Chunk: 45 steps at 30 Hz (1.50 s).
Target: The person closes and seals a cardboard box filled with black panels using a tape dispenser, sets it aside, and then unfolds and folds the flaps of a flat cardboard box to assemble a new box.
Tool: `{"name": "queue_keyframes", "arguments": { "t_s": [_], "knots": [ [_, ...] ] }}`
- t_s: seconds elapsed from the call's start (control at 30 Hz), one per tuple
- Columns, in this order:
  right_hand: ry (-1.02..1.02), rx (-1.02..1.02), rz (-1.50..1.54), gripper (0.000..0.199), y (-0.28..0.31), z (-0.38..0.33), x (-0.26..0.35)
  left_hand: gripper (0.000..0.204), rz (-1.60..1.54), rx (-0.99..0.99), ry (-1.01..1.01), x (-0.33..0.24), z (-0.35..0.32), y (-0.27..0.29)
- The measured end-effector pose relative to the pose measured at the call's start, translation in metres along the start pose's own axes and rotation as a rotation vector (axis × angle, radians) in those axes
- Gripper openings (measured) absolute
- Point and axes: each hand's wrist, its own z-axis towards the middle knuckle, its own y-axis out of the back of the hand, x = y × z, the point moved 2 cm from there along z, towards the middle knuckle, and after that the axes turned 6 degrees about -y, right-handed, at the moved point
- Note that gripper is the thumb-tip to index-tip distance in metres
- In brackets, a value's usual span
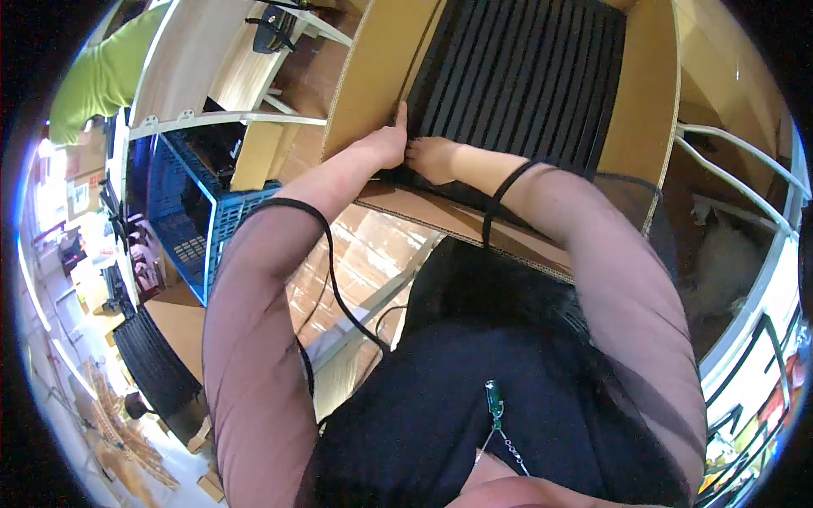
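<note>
An open cardboard box [373,72] lies ahead of me. It holds a row of long black slatted pieces [521,80], packed side by side. My left hand [391,146] is at the box's near left corner, one finger stretched up along the inner left wall; its other fingers are partly hidden. Right beside it, my right hand [434,159] bends its fingers together at the near left end of the black pieces. Whatever lies under those fingertips is hidden.
To the left stand a blue plastic crate [212,224] and a wood-topped table [190,63] with a dark object [273,30] on it. A person's green sleeve [106,72] shows at the far left. White metal bars [745,173] run along the right.
</note>
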Motion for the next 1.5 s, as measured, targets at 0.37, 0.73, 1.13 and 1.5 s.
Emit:
{"name": "queue_keyframes", "arguments": {
  "t_s": [0.37,0.73,1.13,1.5],
  "knots": [
    [-0.151,0.115,0.221,0.041,0.052,-0.01,0.009,0.092,-0.017,-0.076,0.049,-0.025,-0.04,0.041],
    [-0.179,0.022,-0.37,0.051,0.021,-0.025,0.037,0.099,-0.134,0.15,0.045,0.0,-0.019,0.0],
    [-0.07,-0.034,0.032,0.037,0.022,-0.033,0.035,0.099,-0.084,-0.067,0.122,-0.017,-0.038,0.014],
    [-0.065,0.102,0.095,0.053,0.019,-0.051,0.031,0.105,-0.039,0.02,0.131,-0.01,-0.024,0.0]
  ]
}}
